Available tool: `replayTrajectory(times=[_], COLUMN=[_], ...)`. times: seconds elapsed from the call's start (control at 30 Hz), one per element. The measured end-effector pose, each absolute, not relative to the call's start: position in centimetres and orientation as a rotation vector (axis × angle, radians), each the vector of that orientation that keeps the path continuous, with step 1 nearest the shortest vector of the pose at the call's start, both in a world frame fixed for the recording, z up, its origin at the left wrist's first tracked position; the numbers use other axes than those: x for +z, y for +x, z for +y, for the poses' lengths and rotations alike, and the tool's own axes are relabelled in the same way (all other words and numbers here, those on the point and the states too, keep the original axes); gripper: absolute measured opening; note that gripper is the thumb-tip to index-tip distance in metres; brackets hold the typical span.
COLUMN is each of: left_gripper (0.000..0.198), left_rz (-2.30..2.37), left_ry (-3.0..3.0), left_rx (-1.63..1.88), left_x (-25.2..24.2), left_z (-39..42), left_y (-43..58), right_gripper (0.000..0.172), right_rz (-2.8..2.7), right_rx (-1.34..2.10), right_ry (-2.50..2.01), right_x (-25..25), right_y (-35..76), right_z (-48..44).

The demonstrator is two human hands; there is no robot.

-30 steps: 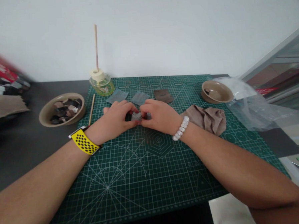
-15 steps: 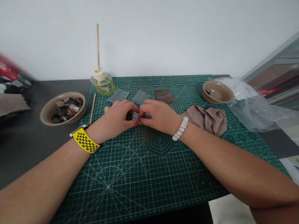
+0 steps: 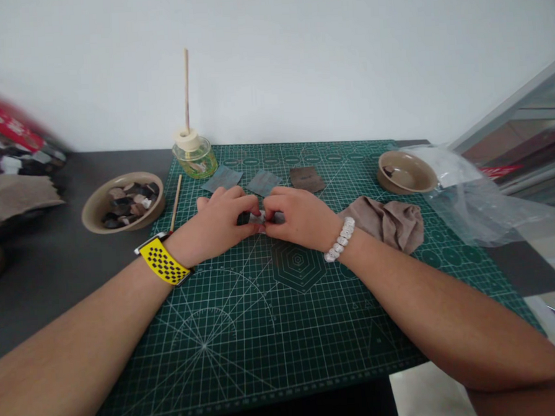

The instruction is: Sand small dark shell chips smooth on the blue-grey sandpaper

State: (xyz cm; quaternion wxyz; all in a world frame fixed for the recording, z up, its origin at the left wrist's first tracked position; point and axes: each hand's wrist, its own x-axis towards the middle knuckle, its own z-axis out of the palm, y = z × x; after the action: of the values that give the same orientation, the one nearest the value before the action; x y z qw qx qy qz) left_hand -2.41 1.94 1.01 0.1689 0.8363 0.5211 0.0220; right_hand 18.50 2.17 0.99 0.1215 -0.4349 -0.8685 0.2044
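L hand (image 3: pixel 219 222), R hand (image 3: pixel 302 218) pinch 1 grey piece (image 3: pixel 258 217), prob. stone.

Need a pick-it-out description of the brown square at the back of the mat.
On the green cutting mat, three small flat squares lie in a row near the far edge, just beyond the right hand. Take the rightmost one, the brown square: it is dark brown, while its two neighbours are grey-blue.
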Motion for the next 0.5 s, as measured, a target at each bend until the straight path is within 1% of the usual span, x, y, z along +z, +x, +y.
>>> replayTrajectory(times=[0.23,0.5], left_gripper=[0.009,0.011], left_rz=[1.53,1.576], left_ry=[2.387,2.418], left_rx=[0.059,-0.01], left_x=[0.95,1.15], left_z=[1.89,1.65], left_y=[-2.24,-1.91], right_gripper=[0.013,0.012], right_rz=[-2.515,-2.467], right_rx=[0.541,0.585], right_ry=[-1.331,-1.238], right_x=[0.97,0.41], right_y=[18.53,18.29], right_z=[2.25,2.6])
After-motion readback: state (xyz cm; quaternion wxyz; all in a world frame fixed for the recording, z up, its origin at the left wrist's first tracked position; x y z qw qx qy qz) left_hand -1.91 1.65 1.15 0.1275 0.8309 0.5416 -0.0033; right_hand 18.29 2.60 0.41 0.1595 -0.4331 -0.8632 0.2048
